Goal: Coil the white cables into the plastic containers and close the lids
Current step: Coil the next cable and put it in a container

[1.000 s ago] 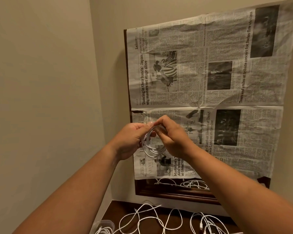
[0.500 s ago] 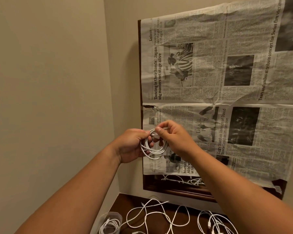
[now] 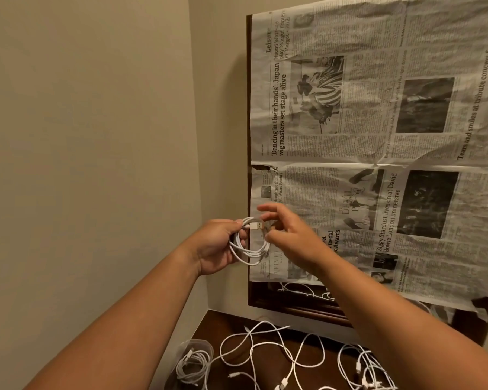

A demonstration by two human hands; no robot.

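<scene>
Gripping coiled white cable [image 3: 247,253], left hand [image 3: 217,246] holds it up before newspaper [image 3: 350,150]. Right hand [image 3: 290,237] just beside, fingers loose, blurred. Below, clear container [image 3: 209,350] on counter [image 3: 231,322] holds second coil [image 3: 192,364]; loose cables [image 3: 292,361] alongside.

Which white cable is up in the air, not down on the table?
The coiled cable gripped in the left hand. The other cables lie loose on the dark table, and one sits curled inside the clear plastic container.
</scene>
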